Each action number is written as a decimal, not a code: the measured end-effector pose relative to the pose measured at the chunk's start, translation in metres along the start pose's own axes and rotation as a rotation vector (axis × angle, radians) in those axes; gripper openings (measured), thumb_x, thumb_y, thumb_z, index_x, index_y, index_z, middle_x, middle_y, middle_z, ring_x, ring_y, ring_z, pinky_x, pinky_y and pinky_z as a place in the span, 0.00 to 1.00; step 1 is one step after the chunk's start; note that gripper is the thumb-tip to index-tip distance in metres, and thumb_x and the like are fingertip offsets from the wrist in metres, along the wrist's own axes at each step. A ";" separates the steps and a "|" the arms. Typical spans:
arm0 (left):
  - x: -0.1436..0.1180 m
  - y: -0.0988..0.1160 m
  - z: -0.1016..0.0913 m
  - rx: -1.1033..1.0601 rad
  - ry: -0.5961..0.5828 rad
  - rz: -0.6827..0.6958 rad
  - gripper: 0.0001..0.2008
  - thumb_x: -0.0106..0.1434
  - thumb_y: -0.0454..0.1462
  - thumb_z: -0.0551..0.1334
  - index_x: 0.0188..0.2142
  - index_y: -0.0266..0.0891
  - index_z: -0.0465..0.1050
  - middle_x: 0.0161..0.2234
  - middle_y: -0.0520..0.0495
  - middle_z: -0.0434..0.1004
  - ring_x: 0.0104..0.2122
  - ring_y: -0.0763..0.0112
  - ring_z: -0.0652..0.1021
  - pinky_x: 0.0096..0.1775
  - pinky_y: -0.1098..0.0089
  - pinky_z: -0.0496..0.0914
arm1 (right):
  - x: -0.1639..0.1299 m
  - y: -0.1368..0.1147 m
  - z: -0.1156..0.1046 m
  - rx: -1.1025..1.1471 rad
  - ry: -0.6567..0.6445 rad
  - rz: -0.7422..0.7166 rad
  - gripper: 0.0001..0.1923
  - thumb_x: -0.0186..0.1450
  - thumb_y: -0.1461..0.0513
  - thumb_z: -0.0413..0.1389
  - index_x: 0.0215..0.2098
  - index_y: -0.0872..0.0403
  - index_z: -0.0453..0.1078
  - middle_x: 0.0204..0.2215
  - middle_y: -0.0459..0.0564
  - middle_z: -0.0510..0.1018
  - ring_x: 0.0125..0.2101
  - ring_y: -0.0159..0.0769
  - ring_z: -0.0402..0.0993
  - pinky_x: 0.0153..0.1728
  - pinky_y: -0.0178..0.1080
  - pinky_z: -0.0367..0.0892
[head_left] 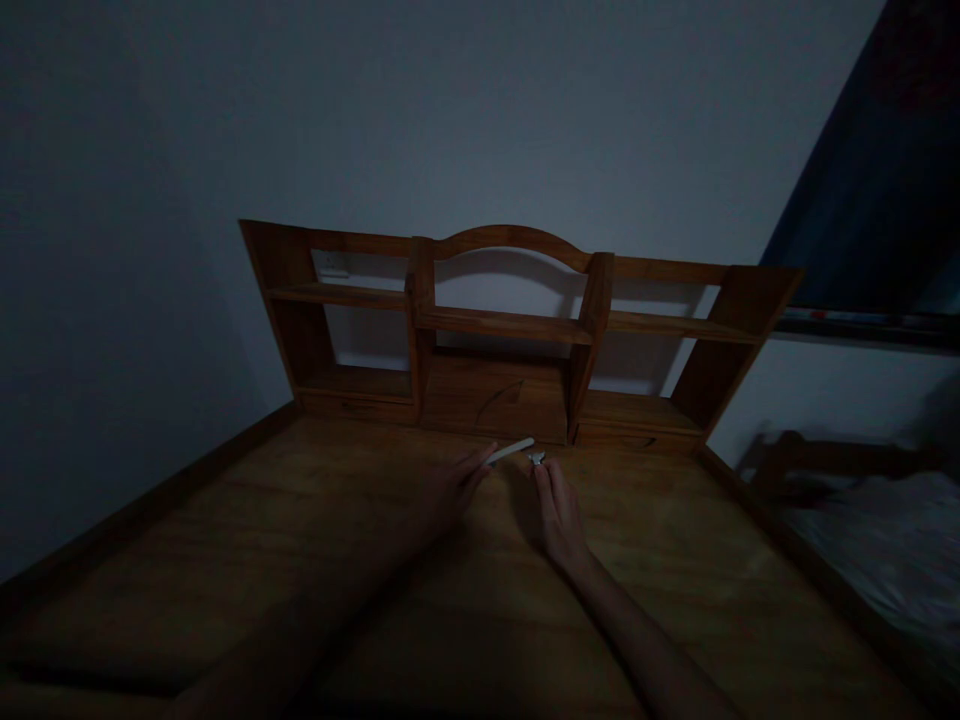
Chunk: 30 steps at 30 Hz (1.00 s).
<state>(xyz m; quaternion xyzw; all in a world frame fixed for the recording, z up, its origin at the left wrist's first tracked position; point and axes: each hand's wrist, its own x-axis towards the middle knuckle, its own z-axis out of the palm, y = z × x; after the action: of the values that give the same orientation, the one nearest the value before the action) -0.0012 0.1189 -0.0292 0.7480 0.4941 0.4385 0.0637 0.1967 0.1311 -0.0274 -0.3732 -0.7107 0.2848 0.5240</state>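
— What's in the left hand?

— One thin pale strip, pinched at its near end, tip pointing at the shelf unit. It looks light and stiff; best held mid-length.

— And the right hand?

— Fingers together, touching one small metal piece on the wooden surface. Too dim to say if it's gripped. Tiny, probably slippery.

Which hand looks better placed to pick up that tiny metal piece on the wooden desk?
The right hand: its fingertips lie right by the small metal piece, while the left hand touches the white stick.
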 end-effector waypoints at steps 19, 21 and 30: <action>-0.004 0.006 -0.002 -0.031 -0.007 0.085 0.20 0.69 0.41 0.50 0.59 0.48 0.60 0.52 0.48 0.72 0.48 0.66 0.75 0.50 0.63 0.70 | 0.001 -0.004 0.002 0.083 -0.122 0.025 0.11 0.71 0.56 0.41 0.42 0.50 0.62 0.35 0.45 0.69 0.37 0.35 0.67 0.40 0.36 0.59; -0.004 0.008 -0.002 -0.018 -0.013 0.074 0.20 0.69 0.42 0.50 0.59 0.48 0.60 0.53 0.49 0.72 0.49 0.66 0.75 0.50 0.64 0.70 | 0.000 -0.004 0.003 0.087 -0.133 0.019 0.11 0.71 0.56 0.42 0.45 0.50 0.62 0.38 0.46 0.70 0.40 0.35 0.67 0.43 0.36 0.59; -0.001 -0.003 -0.001 0.000 0.049 -0.001 0.20 0.69 0.43 0.49 0.59 0.46 0.61 0.50 0.47 0.74 0.47 0.64 0.76 0.51 0.62 0.70 | 0.000 -0.005 0.004 0.088 -0.107 -0.007 0.11 0.69 0.55 0.45 0.43 0.51 0.63 0.36 0.47 0.71 0.38 0.36 0.68 0.41 0.37 0.61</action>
<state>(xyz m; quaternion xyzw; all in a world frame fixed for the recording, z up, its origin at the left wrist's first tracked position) -0.0039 0.1192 -0.0308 0.7367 0.4958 0.4568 0.0517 0.1915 0.1285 -0.0242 -0.3315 -0.7258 0.3332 0.5022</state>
